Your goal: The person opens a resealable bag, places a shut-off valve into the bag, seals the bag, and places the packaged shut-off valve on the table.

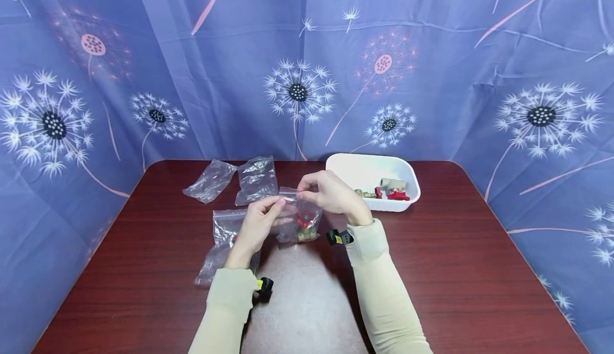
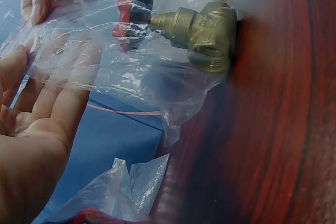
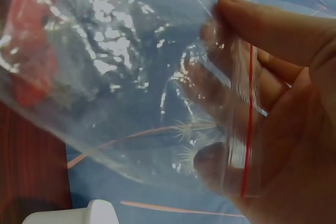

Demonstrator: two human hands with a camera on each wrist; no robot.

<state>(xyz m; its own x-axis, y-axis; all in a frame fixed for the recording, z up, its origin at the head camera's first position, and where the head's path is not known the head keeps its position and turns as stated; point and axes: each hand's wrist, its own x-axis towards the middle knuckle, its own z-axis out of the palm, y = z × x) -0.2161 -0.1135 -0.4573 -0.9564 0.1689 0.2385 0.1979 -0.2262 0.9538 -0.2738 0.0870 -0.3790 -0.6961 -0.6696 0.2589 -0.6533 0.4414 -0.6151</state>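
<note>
Left hand (image 1: pixel 257 223) and right hand (image 1: pixel 332 192) pinch a zip-lock bag (image 1: pixel 287 232) left of the white tub (image 1: pixel 390 205), its enclosed red-handled brass valve (image 2: pixel 209 35) bearing illegible markings visible only in the left wrist view.

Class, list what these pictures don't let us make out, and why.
Head view: contents of the bag under the left hand, partly hidden by it.
Left wrist view: a red item, cut off by the bottom edge.
Right wrist view: outline of the red handwheel, blurred behind plastic.
</note>
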